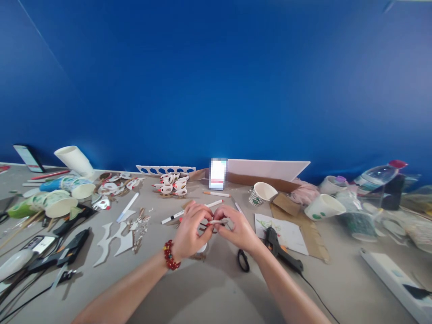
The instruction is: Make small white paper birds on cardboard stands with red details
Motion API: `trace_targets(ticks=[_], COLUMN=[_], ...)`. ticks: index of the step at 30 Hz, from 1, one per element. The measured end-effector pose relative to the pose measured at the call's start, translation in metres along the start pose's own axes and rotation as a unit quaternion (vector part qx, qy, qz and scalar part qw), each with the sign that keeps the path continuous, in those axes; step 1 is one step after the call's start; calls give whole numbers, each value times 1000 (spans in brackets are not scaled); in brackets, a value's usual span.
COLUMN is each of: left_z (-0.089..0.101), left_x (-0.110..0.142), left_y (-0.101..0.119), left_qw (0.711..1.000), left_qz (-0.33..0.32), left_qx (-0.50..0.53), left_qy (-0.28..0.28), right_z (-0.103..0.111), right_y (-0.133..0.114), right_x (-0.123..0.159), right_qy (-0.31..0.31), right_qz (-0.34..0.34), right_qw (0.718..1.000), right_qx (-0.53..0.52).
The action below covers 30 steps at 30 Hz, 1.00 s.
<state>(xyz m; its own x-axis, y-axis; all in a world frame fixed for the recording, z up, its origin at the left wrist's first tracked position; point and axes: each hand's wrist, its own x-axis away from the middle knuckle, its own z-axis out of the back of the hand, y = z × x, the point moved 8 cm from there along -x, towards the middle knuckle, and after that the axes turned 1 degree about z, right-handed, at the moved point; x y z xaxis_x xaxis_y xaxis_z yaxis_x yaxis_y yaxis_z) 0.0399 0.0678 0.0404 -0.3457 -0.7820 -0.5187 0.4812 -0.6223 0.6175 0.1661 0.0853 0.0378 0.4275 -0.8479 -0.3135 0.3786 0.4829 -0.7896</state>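
Observation:
Over the middle of the table, my left hand [193, 228] and my right hand [236, 228] meet with fingertips pinched on a small white piece with red on it [218, 222]. Fingers cover much of this piece, so its full shape is hidden. A red bead bracelet [171, 255] circles my left wrist. Beneath the hands, partly hidden, lies a white marker [173, 218]. Black scissor handles [243, 261] show just below my right hand. Behind my left hand stands a cluster of white cut-outs with red and black marks [171, 184].
Right of my arm lies a black glue gun [281, 247] on white paper [293, 234]. Paper cups [325, 207] and a power strip [391, 281] sit farther right. White offcuts [124, 238] and another glue gun [69, 249] lie left. A lit phone [218, 174] stands against the back.

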Motion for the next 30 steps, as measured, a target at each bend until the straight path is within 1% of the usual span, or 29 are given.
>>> trace_targets(ticks=[5, 14, 20, 25, 30], left_z=[1, 0, 0, 1, 1], left_x=[0, -1, -1, -2, -2], left_y=[1, -1, -2, -2, -5], left_qw=[1000, 1000, 1000, 999, 998], left_qz=[-4, 9, 13, 22, 31], left_qx=[7, 14, 23, 35, 49], left_qy=[0, -11, -8, -5, -1], right_z=[0, 0, 0, 1, 0], right_y=[0, -3, -1, -3, 0], right_x=[0, 0, 2, 1, 1], right_qy=[-9, -2, -6, -5, -8], right_qz=[-5, 13, 1, 4, -11], right_qw=[1000, 1000, 1000, 1000, 1000], right_qx=[-2, 7, -6, -10, -27])
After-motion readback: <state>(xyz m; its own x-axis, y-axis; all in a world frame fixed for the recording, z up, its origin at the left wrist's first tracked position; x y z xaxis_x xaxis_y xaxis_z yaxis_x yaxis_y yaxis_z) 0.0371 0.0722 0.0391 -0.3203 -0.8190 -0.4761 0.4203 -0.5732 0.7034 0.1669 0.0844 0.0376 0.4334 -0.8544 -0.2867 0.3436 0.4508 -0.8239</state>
